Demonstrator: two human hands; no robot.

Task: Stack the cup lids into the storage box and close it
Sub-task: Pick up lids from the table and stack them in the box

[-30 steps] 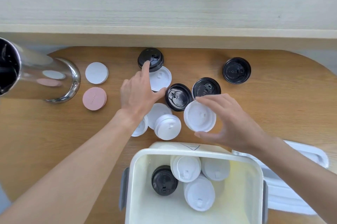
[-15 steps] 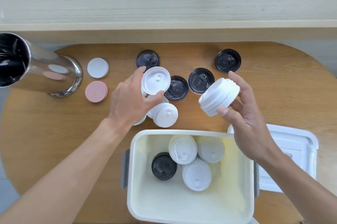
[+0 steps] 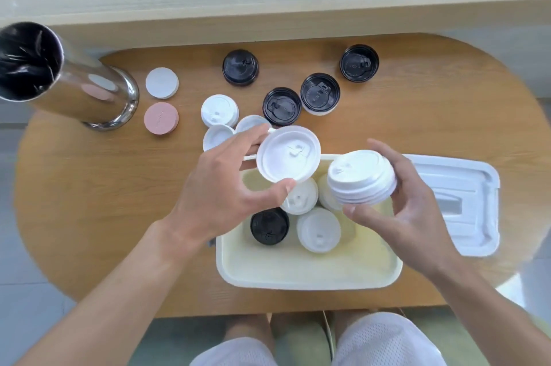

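Both hands now over storage box (image 3: 307, 276) — left hand (image 3: 226, 189) pinches one lid (image 3: 287, 154), right hand (image 3: 408, 204) grips stack (image 3: 362, 178); light, flexible — hold by rims.

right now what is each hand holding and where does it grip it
The left hand pinches a single white lid by its rim. The right hand grips a stack of white lids around its sides.
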